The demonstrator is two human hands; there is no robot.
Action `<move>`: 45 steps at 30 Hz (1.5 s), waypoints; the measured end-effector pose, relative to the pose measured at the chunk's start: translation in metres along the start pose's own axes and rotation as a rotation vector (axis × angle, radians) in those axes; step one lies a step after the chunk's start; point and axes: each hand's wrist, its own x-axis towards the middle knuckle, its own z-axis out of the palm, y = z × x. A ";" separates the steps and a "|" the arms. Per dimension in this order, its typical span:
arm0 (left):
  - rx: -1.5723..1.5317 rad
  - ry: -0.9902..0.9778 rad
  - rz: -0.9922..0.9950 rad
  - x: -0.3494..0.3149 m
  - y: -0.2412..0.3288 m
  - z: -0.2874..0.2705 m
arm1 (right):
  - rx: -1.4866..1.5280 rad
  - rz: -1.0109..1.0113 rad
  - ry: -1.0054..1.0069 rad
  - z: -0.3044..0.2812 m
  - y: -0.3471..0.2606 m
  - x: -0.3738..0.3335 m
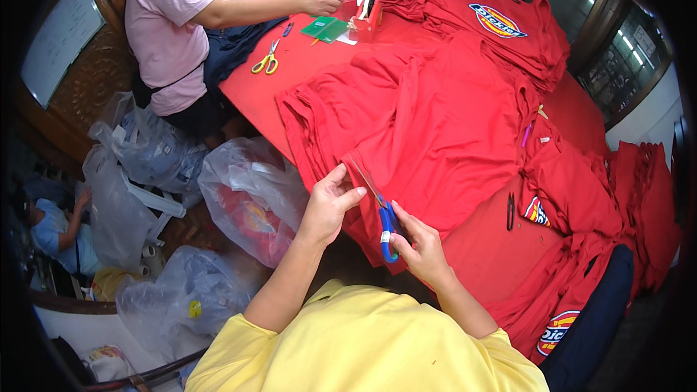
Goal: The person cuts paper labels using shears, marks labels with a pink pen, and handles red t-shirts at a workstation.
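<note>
1. Far left, a person in light blue (65, 236) is low behind clear bags (112, 207).
2. A person in pink (165, 33) stands at the red table (247, 98), one arm stretched over it toward small containers.
3. Below, a clear bag (250, 199) with red cloth inside leans near the table's edge.
4. Yellow scissors (266, 59) lie on the table, left of a green card (325, 29).
5. The left hand (324, 207) is closed on the near left edge of the shirt (443, 127), thumb and fingers pinching.
6. Blue scissors (388, 231) point up and left, blades at that edge; whether they touch cloth, I cannot tell.
7. The right hand (422, 247) grips their handles, near the left hand but apart from it.
8. The shirt lies spread across the table's middle, before a pile (501, 25) of red shirts.
9. Black snips (510, 210) lie to its right.
</note>
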 end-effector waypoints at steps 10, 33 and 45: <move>-0.069 0.027 -0.005 0.010 -0.001 -0.010 | 0.047 -0.029 0.032 0.005 0.013 0.000; -0.239 0.110 -0.002 0.021 -0.006 -0.018 | 0.204 0.198 -0.018 -0.002 0.007 -0.001; -0.107 0.087 0.007 0.013 -0.006 -0.011 | -0.266 -0.159 0.068 -0.005 0.000 -0.001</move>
